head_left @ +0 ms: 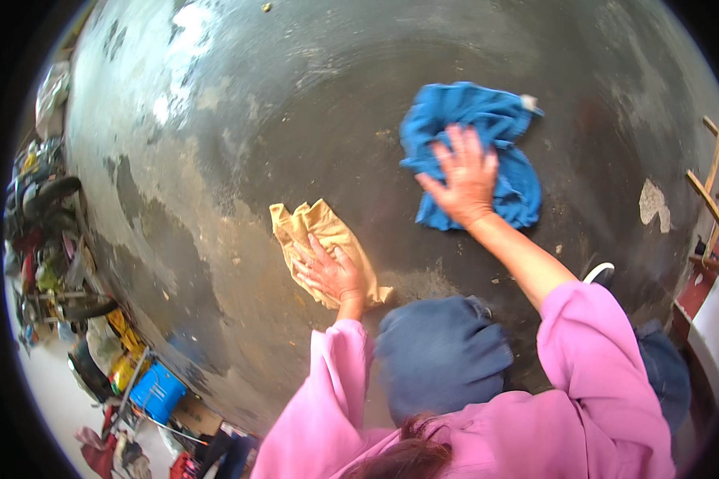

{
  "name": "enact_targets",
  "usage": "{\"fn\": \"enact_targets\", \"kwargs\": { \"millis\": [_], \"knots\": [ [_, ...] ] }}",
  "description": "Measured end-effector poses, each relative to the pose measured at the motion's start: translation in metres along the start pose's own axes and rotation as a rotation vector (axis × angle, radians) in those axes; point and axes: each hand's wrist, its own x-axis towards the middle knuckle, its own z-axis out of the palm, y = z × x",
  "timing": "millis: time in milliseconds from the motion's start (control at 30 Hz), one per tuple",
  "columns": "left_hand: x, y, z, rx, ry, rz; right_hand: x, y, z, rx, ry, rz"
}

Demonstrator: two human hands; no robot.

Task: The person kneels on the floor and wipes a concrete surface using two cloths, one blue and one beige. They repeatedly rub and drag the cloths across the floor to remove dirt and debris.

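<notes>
My left hand (331, 274) lies flat on a yellow cloth (320, 218), fingers spread. The cloth is creased and rests on the concrete floor (335, 149). Farther forward and to the right, my right hand (468, 179) presses palm-down on a larger, rumpled blue cloth (518, 191) with its fingers apart. A small white patch shows at the blue cloth's upper right corner. The two cloths are apart from each other. Dark, damp-looking floor surrounds the blue cloth, while paler patches show to the left.
My bent knee (443, 353) is between my arms, and a shoe (600, 274) shows at the right. Along the left edge stand a blue container (157, 392), a wheel (57, 194) and piled bags. Wooden bars (710, 203) stand at the right edge.
</notes>
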Motion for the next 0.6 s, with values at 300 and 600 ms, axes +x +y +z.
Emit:
{"fn": "enact_targets", "kwargs": {
  "millis": [300, 600],
  "knots": [
    [-0.007, -0.015, 0.017, -0.077, 0.007, -0.090, 0.037, -0.194, 0.091, 0.574, -0.204, -0.651],
    [-0.008, -0.018, 0.018, -0.016, 0.066, -0.032, 0.104, 0.025, 0.017, 0.240, 0.119, -0.492]
  ]
}}
